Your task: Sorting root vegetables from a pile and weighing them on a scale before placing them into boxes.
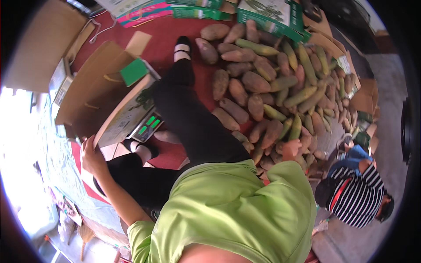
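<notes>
My left hand grips the near edge of an open cardboard box, its thumb and fingers closed on the rim. The box stands tilted beside a digital scale with lit green displays; the contact between them is partly hidden. At the near side of a big heap of long vegetables, green and reddish-brown, my right hand is closed around the lower end of a green long vegetable. Their exact kind is hard to tell.
A red mat lies under the heap and my legs. Green printed cartons stand at the far side. A person in a striped shirt bends at the right. A broom is at the lower left.
</notes>
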The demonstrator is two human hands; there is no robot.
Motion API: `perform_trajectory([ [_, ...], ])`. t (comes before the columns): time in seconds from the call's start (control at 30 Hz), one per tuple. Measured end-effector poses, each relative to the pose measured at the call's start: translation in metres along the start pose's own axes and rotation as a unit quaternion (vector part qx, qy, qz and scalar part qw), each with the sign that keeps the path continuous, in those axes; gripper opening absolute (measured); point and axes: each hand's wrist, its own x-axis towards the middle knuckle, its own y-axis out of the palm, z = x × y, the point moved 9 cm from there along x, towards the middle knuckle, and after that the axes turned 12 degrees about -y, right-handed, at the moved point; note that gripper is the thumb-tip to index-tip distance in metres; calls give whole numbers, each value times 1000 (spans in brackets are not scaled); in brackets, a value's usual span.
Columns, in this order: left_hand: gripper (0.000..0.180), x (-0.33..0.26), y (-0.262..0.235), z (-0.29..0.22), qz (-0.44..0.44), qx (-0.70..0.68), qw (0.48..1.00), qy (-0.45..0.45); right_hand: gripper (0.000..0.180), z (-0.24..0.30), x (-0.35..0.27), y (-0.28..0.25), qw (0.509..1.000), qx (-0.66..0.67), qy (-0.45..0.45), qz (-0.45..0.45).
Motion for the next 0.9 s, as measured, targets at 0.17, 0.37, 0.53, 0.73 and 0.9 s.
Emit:
perform_trajectory([
  [0.17, 25, -6, -25, -7, 5, -18, 999, -44, 34, 2, 6, 21, 963, 246, 62, 92],
  [0.37, 26, -2, -22, -2, 17, -38, 997, -59, 42, 23, -2, 42, 748, 579, 249, 205],
  [0.53, 26, -1, -27, -2, 33, -44, 997, -57, 32, 101, -19, 26, 484, 793, 277, 247],
  [0.73, 24, -1, -24, 4, 34, -55, 996, -64, 32, 203, -58, -80, 441, 820, 143, 335],
  [0.9, 21, -2, -28, 2, 15, -70, 997, -35, 30, 278, -78, -220, 484, 791, -175, 330],
])
